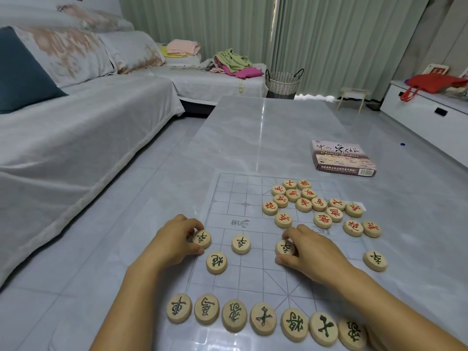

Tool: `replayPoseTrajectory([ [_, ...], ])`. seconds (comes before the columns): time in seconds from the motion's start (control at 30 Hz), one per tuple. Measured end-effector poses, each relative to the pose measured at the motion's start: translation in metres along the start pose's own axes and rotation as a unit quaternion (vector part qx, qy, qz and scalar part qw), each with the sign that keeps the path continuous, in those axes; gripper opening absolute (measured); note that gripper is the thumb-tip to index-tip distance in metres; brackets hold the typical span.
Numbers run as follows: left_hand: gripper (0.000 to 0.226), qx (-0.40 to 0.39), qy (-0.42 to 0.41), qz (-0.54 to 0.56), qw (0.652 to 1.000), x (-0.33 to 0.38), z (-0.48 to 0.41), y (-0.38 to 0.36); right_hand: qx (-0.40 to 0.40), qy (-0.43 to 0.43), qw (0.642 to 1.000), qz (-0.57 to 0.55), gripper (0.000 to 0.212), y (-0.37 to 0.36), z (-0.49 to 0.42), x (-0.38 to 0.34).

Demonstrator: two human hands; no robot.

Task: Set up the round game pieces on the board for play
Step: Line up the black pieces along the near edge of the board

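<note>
Seven dark-lettered pieces (263,319) are lined along the near edge of the clear board (253,277). One piece (201,238) is pinched by the left hand (174,245), another (285,247) by the right hand (307,252). Red-lettered pieces (319,207) are heaped on the far side. A box (342,158) lies on the table (253,127).

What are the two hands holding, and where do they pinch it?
Each hand pinches one round black-marked piece by its rim: left hand on one piece, right hand on another.
</note>
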State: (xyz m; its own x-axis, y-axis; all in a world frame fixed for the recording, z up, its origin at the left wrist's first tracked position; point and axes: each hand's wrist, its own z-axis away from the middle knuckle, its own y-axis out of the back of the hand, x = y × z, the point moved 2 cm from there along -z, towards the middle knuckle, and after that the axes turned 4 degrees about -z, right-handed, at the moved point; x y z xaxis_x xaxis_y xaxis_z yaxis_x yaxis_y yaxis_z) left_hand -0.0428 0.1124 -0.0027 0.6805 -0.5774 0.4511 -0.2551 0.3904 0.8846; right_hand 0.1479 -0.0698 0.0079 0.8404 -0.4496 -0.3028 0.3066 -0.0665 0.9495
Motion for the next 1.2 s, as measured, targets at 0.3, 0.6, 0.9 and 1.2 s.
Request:
replayPoseTrajectory([
  [0.3, 0.040, 0.000, 0.001, 0.005, 1.000, 0.000, -0.001, 0.000, -0.006, -0.010, 1.000, -0.005, 0.047, -0.001, -0.003, 0.001],
  [0.6, 0.048, -0.009, 0.010, 0.022, 1.000, -0.001, 0.002, 0.002, -0.011, -0.004, 1.000, -0.016, 0.054, -0.001, -0.004, 0.004],
  [0.9, 0.060, -0.024, 0.020, 0.045, 0.999, -0.003, 0.003, 0.004, 0.036, -0.055, 0.996, -0.060, 0.053, 0.022, -0.046, 0.019],
  [1.2, 0.063, -0.020, 0.029, 0.058, 0.998, -0.004, 0.004, 0.004, 0.055, -0.065, 0.991, -0.105, 0.023, 0.035, -0.052, 0.039],
])
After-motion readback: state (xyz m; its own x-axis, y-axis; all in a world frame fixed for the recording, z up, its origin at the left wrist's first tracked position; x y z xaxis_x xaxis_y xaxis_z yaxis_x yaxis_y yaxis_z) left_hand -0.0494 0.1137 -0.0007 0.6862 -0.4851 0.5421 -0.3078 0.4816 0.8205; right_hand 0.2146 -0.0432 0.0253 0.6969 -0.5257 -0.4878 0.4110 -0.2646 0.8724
